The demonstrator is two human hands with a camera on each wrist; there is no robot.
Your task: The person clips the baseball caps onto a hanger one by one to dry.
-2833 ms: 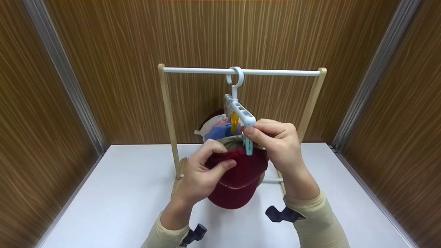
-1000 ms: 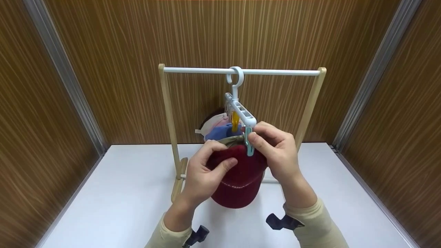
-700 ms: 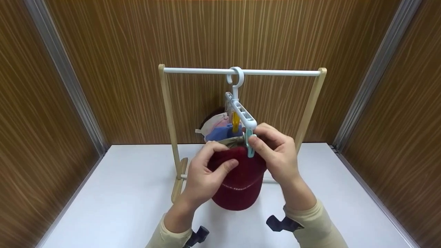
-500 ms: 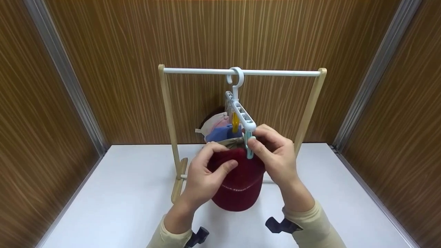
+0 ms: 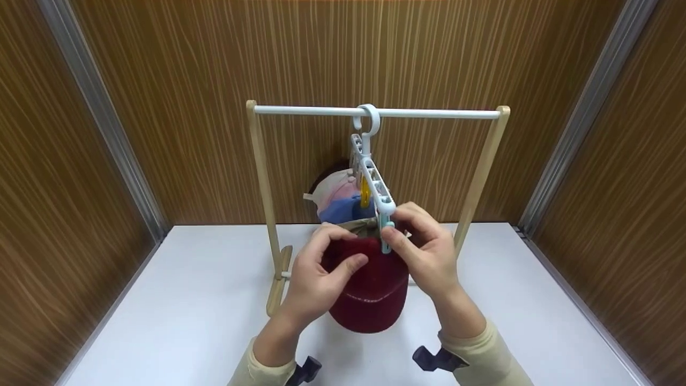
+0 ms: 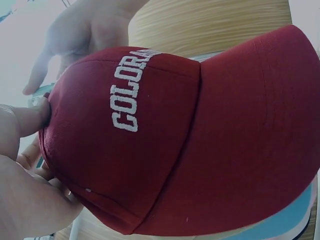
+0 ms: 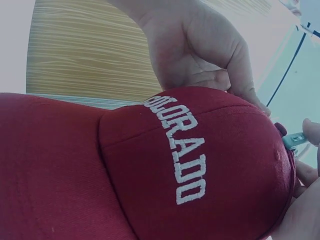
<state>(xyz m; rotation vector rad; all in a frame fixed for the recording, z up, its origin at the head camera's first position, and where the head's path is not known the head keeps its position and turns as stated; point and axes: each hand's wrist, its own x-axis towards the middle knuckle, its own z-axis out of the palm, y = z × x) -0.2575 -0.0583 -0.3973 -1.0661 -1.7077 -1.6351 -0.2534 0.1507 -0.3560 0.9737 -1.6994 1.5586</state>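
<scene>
A dark red baseball cap [image 5: 370,305] hangs brim down at the near end of a pale blue clip hanger [image 5: 378,187]. My left hand [image 5: 319,273] pinches the cap's edge between thumb and fingers. At the cap's top, my right hand [image 5: 429,254] pinches a teal clip [image 5: 385,245] under the hanger's end, thumb in front. White letters cross the cap [image 7: 235,160] in the right wrist view, where the clip [image 7: 296,141] sits against its edge. Whether the clip bites the fabric cannot be made out. Finger parts behind the cap are hidden.
Behind the red cap hang an olive cap [image 5: 364,227], a blue cap [image 5: 340,209], a pink and white cap [image 5: 332,187] and a dark one. A yellow clip [image 5: 365,193] shows there. The hanger hooks over the white rail [image 5: 439,113] of a wooden-legged rack on a white table [image 5: 203,300].
The hanger's near end has tilted down and its far end up. The red cap, teal clip and right hand have sunk slightly. The right thumb has moved from the hanger's end down onto the clip.
</scene>
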